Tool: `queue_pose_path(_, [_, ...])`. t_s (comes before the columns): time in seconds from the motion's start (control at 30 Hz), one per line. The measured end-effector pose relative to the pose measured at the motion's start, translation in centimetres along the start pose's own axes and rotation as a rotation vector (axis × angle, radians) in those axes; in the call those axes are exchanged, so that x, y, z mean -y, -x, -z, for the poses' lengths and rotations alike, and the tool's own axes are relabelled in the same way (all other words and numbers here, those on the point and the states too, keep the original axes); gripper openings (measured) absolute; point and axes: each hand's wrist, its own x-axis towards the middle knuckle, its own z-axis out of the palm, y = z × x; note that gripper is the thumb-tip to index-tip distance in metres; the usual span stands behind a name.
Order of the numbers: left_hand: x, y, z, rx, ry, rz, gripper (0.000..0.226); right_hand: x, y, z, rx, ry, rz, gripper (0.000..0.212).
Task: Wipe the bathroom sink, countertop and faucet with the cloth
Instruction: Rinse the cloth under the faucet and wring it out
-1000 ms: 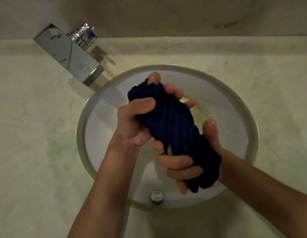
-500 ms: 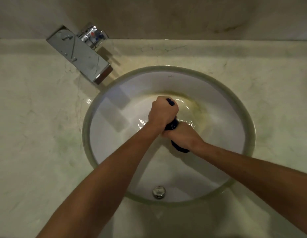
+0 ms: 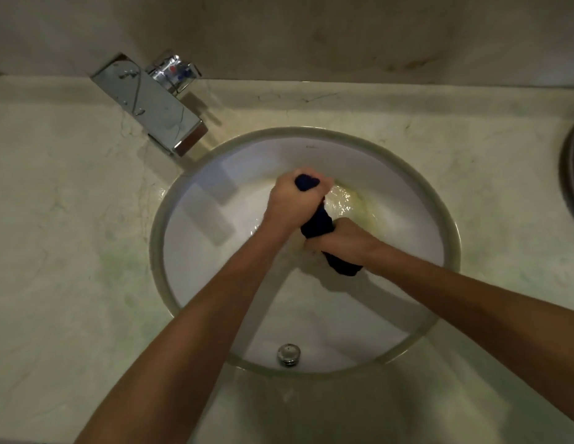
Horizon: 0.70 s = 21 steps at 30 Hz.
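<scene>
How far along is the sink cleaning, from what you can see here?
Early, it seems. Both hands, left hand and right hand, grip the dark blue cloth bunched over the sink, apparently wringing it; water shimmers below. Nothing shows wiping done: the faucet carries droplets and the countertop has greenish marks. Sink, countertop and faucet likely all remain.

Dim, yellowish light; wide-angle edge bending
</scene>
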Motion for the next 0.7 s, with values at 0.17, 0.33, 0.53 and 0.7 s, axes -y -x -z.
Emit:
queue_pose_path(0.17, [-2.6,4.6,8.2,0.714,0.853,0.027,0.068,0.7,6.4,3.7,0.861,-0.873,0.015,0.038])
queue_pose_path(0.33, [-4.3,6.5,8.1,0.841,0.662,-0.328,0.056,0.4,9.3,1.2,1.243,-1.116,0.218,0.051])
queue_pose_path(0.53, [-6.2,7.6,5.7,1.182,1.142,-0.248,0.052,0.7,10.9,-0.9,1.457,-1.057,0.343,0.024])
queue_pose_path(0.7, [-7.0,7.1,6.1,0.859,0.66,-0.304,0.03,1.8,11.4,0.5,0.968,-0.792,0.2,0.052])
